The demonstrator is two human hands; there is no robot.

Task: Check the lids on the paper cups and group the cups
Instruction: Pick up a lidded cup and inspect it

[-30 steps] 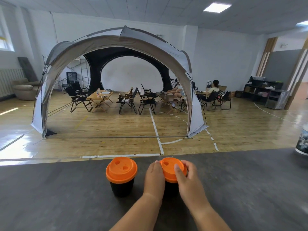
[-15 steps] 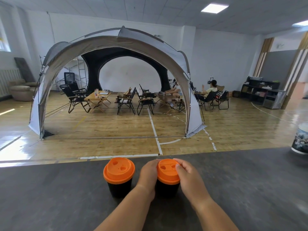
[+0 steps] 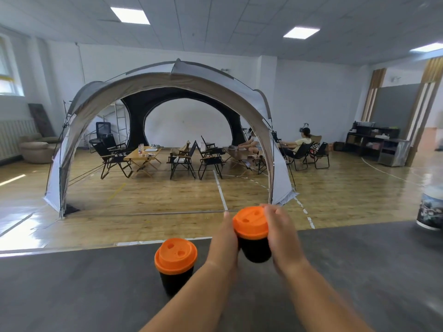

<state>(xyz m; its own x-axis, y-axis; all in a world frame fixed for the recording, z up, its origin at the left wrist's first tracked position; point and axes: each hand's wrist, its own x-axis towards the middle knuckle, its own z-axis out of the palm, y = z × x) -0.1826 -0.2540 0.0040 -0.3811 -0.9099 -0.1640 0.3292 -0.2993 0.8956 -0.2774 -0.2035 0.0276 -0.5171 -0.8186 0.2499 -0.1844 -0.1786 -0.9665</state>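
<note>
The left hand (image 3: 223, 243) and right hand (image 3: 281, 238) clasp a black cup (image 3: 255, 248) between them just right of the frame's center. The left hand grips its left side. The right hand's fingers curl over the right edge of its orange lid (image 3: 250, 224). The cup tilts a little and looks raised off the dark grey worktop (image 3: 72, 283), though motion blur softens its base. Lower left of it, apart from both hands, a second cup (image 3: 176, 281) stands upright on the worktop with its own orange cap (image 3: 175, 255) on. A printed tin (image 3: 431, 209) sits at the right edge of the frame. Beyond the worktop, a domed tent (image 3: 167, 82) covers folding chairs (image 3: 182, 159) on a wooden floor.
</note>
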